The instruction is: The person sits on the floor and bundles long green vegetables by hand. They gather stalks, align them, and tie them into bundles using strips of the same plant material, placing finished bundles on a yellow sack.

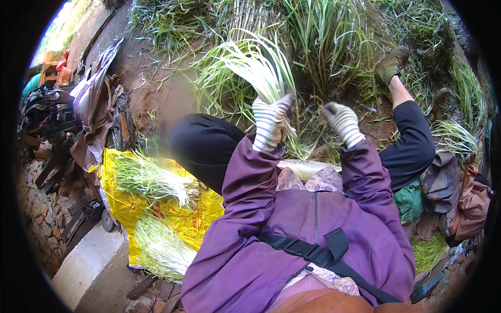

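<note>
My left hand (270, 122), in a striped knit glove with dirty fingertips, grips a bunch of leafy allium-like greens (260, 72) by the pale stems. The leaves fan out up and to the left, and the stem ends poke out below my fist. To its right hovers my right hand (341, 120) in a matching glove, apart from the bunch. Its fingers are curled; whether a thin strand is pinched in them is too small to tell. Beyond both hands lies a heap of uncleaned greens (327, 43) with long brownish stalks. Scattered trimmings (313, 146) cover the ground between my legs.
On the left, a yellow printed sack (211, 207) bears an upper bundle of greens (152, 178) and a lower one (162, 248). A concrete block (90, 258) stands beside it. Cloth bundles (467, 199) lie at the right, and another person's shoe (392, 64) is planted among the greens.
</note>
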{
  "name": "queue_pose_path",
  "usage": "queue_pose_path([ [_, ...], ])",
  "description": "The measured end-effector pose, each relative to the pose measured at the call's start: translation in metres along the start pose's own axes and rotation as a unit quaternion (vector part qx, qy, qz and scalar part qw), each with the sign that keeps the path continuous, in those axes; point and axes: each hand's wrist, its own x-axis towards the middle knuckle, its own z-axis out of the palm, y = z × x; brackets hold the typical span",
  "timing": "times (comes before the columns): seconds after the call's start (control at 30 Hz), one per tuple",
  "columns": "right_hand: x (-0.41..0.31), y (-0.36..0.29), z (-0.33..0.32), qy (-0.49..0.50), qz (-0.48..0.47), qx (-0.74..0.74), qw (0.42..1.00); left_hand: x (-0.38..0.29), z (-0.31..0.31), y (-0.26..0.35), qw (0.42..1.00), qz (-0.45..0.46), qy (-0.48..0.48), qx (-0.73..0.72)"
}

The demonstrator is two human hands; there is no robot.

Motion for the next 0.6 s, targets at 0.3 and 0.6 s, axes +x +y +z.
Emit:
queue_pose_path([
  [0.3, -0.020, -0.085, -0.020, -0.076, -0.065, 0.451, 0.887, 0.004, -0.001, -0.012, 0.999, 0.027, -0.005, 0.024],
  [0.6, -0.024, -0.062, -0.032, 0.100, 0.009, 0.657, 0.747, 0.009, -0.002, -0.021, 0.999, 0.016, 0.052, -0.002],
])
